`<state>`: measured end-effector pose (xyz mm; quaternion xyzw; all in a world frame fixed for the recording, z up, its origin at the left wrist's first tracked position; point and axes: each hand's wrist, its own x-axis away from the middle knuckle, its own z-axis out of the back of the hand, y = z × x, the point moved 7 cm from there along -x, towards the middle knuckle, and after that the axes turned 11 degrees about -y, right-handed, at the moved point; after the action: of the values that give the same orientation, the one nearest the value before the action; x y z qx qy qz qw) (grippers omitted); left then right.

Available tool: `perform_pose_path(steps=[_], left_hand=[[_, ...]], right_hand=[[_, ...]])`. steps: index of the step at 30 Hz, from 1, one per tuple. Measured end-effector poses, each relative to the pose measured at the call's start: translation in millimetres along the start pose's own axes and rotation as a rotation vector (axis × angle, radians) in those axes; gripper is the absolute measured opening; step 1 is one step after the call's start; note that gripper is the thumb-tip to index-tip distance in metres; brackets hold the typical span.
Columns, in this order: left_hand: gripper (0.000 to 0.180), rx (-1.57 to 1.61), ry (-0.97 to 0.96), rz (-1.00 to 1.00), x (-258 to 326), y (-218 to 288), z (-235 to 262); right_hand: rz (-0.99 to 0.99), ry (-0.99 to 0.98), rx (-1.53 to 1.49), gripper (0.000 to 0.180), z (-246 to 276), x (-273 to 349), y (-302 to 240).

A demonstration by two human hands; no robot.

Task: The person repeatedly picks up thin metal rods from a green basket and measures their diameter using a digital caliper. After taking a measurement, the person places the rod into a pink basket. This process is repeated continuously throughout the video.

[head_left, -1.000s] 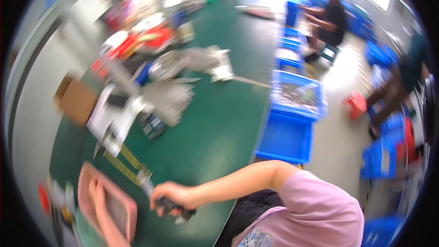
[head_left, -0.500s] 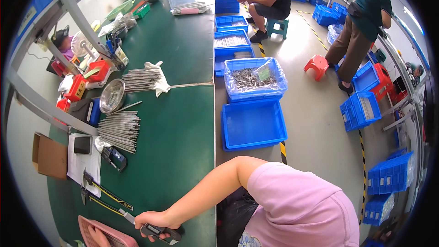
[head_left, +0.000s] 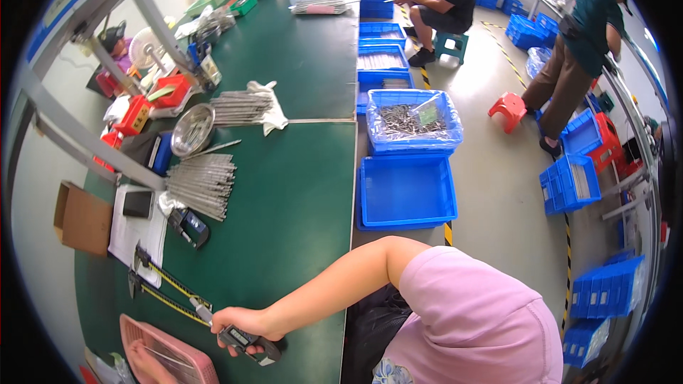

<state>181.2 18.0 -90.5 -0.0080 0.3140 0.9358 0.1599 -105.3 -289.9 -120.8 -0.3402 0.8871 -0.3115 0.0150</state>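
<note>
Fingers of right hand [head_left: 238, 323] wrap slim steel caliper [head_left: 213, 316].

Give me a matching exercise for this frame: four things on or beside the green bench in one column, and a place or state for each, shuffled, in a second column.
Things:
1. digital caliper
2. pink tray
3. cardboard box
4. round metal bowl

Places or states:
A. at the bench's left edge, beside the white sheet
B. held in the right hand, lying on the green bench
C. at the near corner, under the left hand
D. farther up the bench, beyond the near bundle of metal rods

Pairs: 1-B, 2-C, 3-A, 4-D
</note>
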Motion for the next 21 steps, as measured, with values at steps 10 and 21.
perform_pose_path(steps=[10, 21], left_hand=[[0.029, 0.573, -0.317, 0.061, 148.8, 183.7, -42.3], [0.014, 1.01, 0.008, -0.112, 204.7, 244.1, -48.7]], right_hand=[[0.032, 0.088, 0.003, 0.036, 8.0, 8.2, -13.5], [0.115, 0.057, 0.06, 0.054, -10.9, 12.4, -20.1]])
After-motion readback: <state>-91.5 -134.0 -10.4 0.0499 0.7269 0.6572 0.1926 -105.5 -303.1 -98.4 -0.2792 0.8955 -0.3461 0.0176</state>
